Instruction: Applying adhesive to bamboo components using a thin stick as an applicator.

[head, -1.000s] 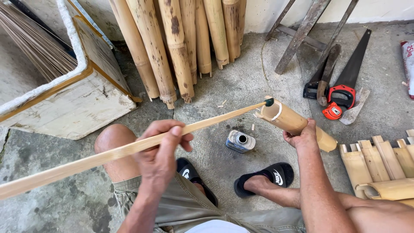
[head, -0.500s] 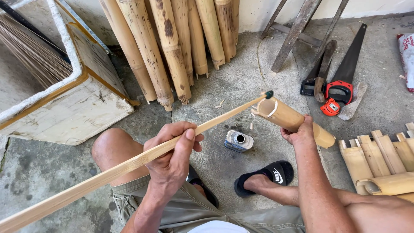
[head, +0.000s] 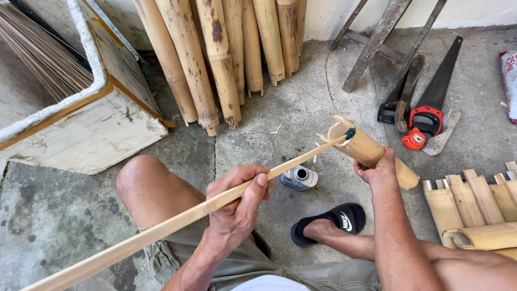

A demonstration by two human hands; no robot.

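A long bamboo stick (head: 177, 223) crosses the lap, its dark tip at the mouth of a short bamboo tube (head: 369, 151). The left hand (head: 237, 207) has fingers clenched around the stick; the right hand (head: 379, 170) grips the tube above the concrete floor (head: 291, 108), near a small can (head: 299, 178).

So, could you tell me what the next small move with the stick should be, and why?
Probably ease the long stick forward: its dark tip sits at the open mouth of the bamboo tube, which the right hand steadies, while the left hand guides it.

A small can (head: 299, 178) stands on the floor (head: 301, 108) between the stick (head: 215, 202) and the sandal (head: 334, 222).
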